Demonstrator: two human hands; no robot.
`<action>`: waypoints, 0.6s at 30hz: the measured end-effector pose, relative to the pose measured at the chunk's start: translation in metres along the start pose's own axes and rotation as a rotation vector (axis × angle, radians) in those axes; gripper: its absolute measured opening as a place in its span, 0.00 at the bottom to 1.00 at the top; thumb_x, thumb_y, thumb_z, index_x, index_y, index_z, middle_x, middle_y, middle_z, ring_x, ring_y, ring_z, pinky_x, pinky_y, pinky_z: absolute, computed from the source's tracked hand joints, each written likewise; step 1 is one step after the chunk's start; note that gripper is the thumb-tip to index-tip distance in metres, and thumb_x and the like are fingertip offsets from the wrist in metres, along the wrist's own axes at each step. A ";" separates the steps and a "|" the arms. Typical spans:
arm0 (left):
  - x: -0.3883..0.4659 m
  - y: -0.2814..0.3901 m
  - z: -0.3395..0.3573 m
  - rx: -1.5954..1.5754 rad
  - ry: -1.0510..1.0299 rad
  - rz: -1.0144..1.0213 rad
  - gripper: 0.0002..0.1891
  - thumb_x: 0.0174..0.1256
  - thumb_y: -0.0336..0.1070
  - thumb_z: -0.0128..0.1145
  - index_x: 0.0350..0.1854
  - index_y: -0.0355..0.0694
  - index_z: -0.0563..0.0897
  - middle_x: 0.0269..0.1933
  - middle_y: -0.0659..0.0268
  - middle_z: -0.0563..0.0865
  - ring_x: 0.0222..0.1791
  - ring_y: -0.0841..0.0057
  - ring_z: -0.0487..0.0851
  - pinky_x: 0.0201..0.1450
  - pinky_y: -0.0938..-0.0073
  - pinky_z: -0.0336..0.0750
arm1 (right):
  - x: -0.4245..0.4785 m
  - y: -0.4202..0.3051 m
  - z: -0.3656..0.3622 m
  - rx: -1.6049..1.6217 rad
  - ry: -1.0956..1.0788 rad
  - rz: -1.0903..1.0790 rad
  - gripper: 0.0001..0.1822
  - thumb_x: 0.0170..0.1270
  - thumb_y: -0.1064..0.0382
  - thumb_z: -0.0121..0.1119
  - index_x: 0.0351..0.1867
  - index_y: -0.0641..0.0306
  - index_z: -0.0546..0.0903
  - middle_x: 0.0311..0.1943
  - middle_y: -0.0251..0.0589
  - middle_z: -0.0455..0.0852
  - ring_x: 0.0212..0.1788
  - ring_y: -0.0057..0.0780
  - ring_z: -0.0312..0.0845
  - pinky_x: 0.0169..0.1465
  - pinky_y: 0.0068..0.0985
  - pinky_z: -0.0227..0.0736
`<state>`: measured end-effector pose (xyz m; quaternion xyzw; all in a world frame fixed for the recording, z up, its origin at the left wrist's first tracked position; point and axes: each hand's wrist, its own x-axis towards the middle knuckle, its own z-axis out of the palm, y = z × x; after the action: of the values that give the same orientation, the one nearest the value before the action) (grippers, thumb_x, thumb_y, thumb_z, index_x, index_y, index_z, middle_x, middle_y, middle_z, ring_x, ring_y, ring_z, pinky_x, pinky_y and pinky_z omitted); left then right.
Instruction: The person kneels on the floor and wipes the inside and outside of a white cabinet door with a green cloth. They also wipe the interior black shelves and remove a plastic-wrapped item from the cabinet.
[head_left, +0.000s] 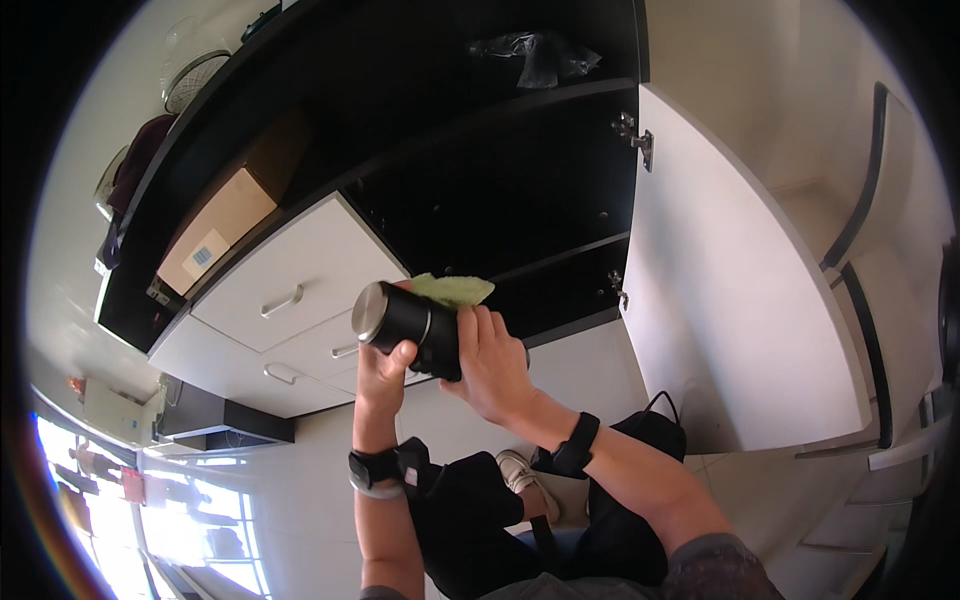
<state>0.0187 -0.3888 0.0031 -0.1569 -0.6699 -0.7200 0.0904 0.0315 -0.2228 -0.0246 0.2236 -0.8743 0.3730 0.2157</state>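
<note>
Between my two hands, in the middle of the head view, is a black cylindrical container (405, 319) with a silver metal end, tilted so that this end points left. My left hand (385, 371) grips it from below near the metal end, its thumb on the near side. My right hand (491, 356) holds the container's other end, fingers bent over it. A light green cloth (454, 289) lies against the far side of the container, by the fingertips. What the hands cover of the container is hidden.
Behind the hands, a black cabinet (510, 176) stands with its white door (720, 277) swung out at right. White drawers (300, 277) with handles are at left. A cardboard box (217, 229) and a crumpled clear plastic bag (544, 60) sit on black shelves.
</note>
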 end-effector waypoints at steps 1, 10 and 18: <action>0.004 -0.002 0.001 -0.005 0.002 -0.022 0.42 0.49 0.56 0.77 0.62 0.35 0.74 0.52 0.65 0.81 0.53 0.75 0.78 0.58 0.71 0.72 | 0.000 0.003 -0.001 -0.006 -0.012 0.010 0.49 0.38 0.56 0.82 0.59 0.75 0.64 0.49 0.57 0.75 0.50 0.52 0.77 0.47 0.37 0.80; 0.030 -0.001 0.015 0.027 -0.235 -0.084 0.40 0.48 0.46 0.79 0.62 0.36 0.75 0.54 0.64 0.83 0.55 0.74 0.80 0.61 0.69 0.73 | 0.041 0.063 -0.024 0.804 -0.116 0.591 0.44 0.60 0.39 0.69 0.66 0.64 0.62 0.49 0.58 0.82 0.50 0.46 0.82 0.54 0.34 0.77; 0.042 0.018 0.013 0.327 -0.507 0.051 0.50 0.45 0.46 0.81 0.72 0.40 0.67 0.63 0.63 0.77 0.63 0.69 0.77 0.69 0.64 0.70 | 0.041 0.095 -0.018 1.097 0.463 0.559 0.15 0.62 0.58 0.70 0.40 0.64 0.77 0.34 0.37 0.82 0.35 0.24 0.77 0.40 0.24 0.75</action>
<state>-0.0130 -0.3740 0.0349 -0.3320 -0.7741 -0.5378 -0.0376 -0.0502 -0.1598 -0.0442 -0.0205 -0.5133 0.8452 0.1478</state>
